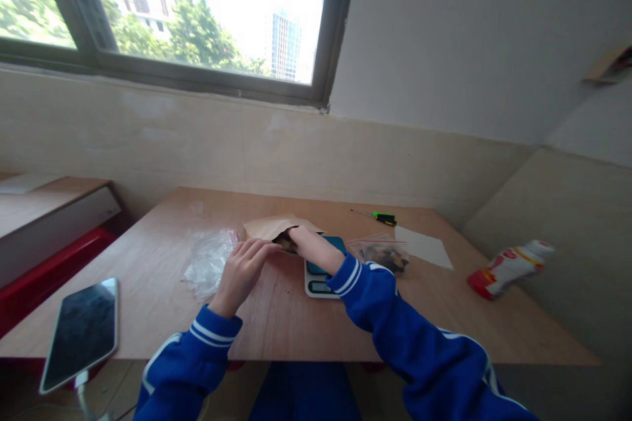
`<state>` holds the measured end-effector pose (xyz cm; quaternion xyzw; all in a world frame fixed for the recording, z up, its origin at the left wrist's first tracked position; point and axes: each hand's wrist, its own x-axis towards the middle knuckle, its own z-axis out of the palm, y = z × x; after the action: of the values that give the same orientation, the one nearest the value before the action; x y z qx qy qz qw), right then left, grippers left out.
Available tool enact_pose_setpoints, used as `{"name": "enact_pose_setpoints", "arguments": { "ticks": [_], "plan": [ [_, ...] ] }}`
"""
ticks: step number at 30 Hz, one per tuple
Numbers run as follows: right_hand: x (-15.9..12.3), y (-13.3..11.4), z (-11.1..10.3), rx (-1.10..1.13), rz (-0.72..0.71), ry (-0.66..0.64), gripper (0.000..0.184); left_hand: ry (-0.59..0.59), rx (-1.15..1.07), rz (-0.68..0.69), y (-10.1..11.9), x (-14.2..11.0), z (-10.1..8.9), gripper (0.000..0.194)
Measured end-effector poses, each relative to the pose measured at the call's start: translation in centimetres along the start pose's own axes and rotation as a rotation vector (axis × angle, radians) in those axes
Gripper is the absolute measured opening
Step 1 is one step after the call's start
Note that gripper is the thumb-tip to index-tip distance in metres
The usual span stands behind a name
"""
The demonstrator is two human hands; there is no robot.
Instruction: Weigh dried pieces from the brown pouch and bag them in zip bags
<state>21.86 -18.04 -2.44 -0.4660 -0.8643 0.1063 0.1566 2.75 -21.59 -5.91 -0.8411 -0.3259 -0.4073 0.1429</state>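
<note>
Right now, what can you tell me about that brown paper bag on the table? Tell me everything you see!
The brown paper bag looks like thin kraft paper, plain with no print showing. It lies flat on the wooden table, its open end facing the person. The right hand reaches into the opening, fingers hidden inside, and something dark shows at the mouth. The left hand touches the bag's near edge. It rests partly against a small scale, with a crumpled clear plastic bag beside it.
</note>
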Motion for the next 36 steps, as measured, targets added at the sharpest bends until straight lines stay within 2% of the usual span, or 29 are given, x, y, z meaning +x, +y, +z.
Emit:
{"name": "enact_pose_setpoints", "arguments": {
  "ticks": [3,5,9,11,13,15,17,20,23,25,31,36],
  "plan": [
    [-0.9,-0.8,-1.4,-0.065,0.038,-0.01,0.023,0.028,0.006,-0.035,-0.2,-0.1,0.2,0.018],
    [-1.9,-1.4,-2.6,-0.016,0.03,0.052,0.022,0.04,0.002,-0.049,-0.4,-0.2,0.3,0.016],
    [-4.4,-1.1,-5.3,0.351,0.006,0.198,0.015,0.068,-0.014,-0.07,-0.8,0.2,0.2,0.014],
    [-5.8,0.3,-6.3,0.579,0.023,0.275,0.018,0.086,-0.01,-0.085,-1.0,0.5,0.1,0.013],
    [-7.1,2.5,-6.5,0.71,0.084,0.376,0.026,0.097,-0.008,-0.097,-1.2,0.7,0.0,0.012],
    [-8.1,5.2,-5.7,0.713,0.181,0.479,0.03,0.099,-0.016,-0.098,-1.2,0.9,-0.1,0.011],
    [-8.5,7.7,-3.8,0.637,0.295,0.546,0.028,0.099,-0.028,-0.093,-1.1,0.9,-0.1,0.01],
    [-7.9,10.4,0.2,0.418,0.437,0.542,0.023,0.101,-0.044,-0.089,-0.8,0.8,-0.2,0.012],
    [-6.6,11.7,3.8,0.202,0.458,0.51,0.025,0.103,-0.058,-0.092,-0.7,0.7,-0.3,0.013],
    [-6.0,12.2,5.3,0.153,0.444,0.501,0.03,0.101,-0.055,-0.089,-0.8,0.7,-0.4,0.013],
    [-6.0,13.4,6.4,0.146,0.449,0.516,0.017,0.11,-0.052,-0.086,-0.9,0.7,-0.5,0.011],
    [-7.3,13.2,6.0,0.098,0.492,0.587,0.019,0.098,-0.08,-0.1,-0.6,0.8,-0.4,0.012]
  ]
}}
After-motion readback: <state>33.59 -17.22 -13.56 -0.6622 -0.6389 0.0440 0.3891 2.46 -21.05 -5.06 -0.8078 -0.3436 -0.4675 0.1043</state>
